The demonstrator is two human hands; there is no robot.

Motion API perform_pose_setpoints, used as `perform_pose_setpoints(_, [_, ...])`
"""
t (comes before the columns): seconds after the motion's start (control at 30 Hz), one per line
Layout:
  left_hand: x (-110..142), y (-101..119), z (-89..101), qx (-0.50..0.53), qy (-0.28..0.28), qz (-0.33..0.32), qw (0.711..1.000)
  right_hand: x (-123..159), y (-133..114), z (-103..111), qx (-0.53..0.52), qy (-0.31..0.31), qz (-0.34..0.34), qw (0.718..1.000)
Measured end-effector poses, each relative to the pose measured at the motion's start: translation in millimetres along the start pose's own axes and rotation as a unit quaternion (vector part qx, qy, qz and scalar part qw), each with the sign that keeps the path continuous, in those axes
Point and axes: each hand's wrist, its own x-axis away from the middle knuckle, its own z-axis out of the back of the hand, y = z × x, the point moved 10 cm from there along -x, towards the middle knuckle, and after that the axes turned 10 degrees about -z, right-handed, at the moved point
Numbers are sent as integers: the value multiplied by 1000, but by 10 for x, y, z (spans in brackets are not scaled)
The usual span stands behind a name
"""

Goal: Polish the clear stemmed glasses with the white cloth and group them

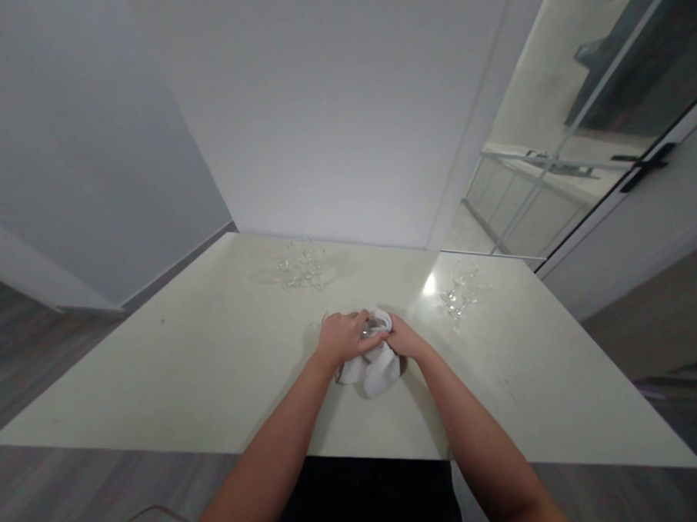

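Over the middle of the table, both hands are closed around a clear drinking glass (373, 324) wrapped in a white cloth (382, 372). My left hand (340, 338) grips the glass from the left, its fingers reaching across the near side. From the right, my right hand (404, 337) holds the cloth against the glass, with its fingertips partly hidden in the folds. Loose cloth hangs down below the hands toward me. Much of the glass is covered by fingers and cloth, so its full shape cannot be made out.
On the pale glossy table (175, 376), several clear stemmed glasses (303, 268) stand at the back left. More clear glasses (460, 289) are at the back right. A white wall (342, 138) borders the far edge, with a glazed door (596, 149) at the right.
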Motion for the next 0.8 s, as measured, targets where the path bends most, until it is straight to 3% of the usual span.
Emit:
perform_pose_setpoints(0.13, [34, -186, 37, 104, 68, 40, 991, 7, 29, 256, -81, 116, -7, 990])
perform_pose_setpoints(0.23, [68, -293, 60, 217, 141, 55, 964, 79, 33, 434, -184, 193, 19, 964])
perform_pose_setpoints(0.33, [63, -276, 57, 325, 191, 37, 926, 92, 10, 362, -204, 174, 22, 963])
perform_pose_setpoints(0.43, [-12, -91, 16, 389, 165, -30, 906, 90, -110, 174, -166, 120, 44, 978])
perform_pose_setpoints(0.5, [-53, 34, 9, 387, 137, -77, 909, 102, -177, 117, -149, 115, 67, 980])
perform_pose_setpoints(0.6, [-61, 68, 91, 320, 157, -110, 928, 111, -185, 139, -160, 136, 80, 974])
perform_pose_setpoints(0.7, [-35, -19, 150, 243, 190, -84, 948, 100, -129, 184, -186, 156, 71, 967])
perform_pose_setpoints(0.8, [17, -87, 216, 237, 234, -59, 941, 89, -110, 181, -193, 160, 59, 966])
